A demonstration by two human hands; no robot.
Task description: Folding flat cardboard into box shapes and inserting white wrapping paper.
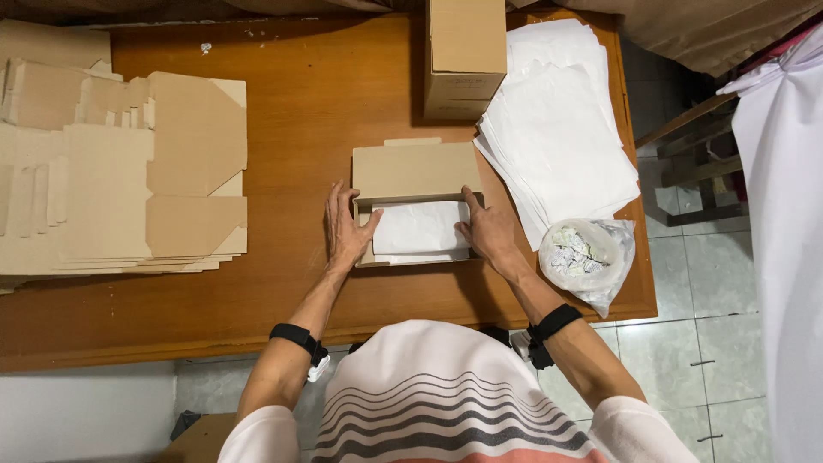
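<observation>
A small open brown cardboard box [416,201] lined with white tissue paper [420,230] sits near the middle of the brown wooden table [309,103]. The left hand [345,227] lies flat, fingers spread, against the box's left side; the right hand [487,230] presses its right edge, fingers on the paper, grip clasping nothing. Beyond stands a closed cardboard carton [463,56]. Right lie a stack of white paper sheets [557,129] and a clear plastic bag [587,257]; left, flattened cardboard blanks [120,171].
</observation>
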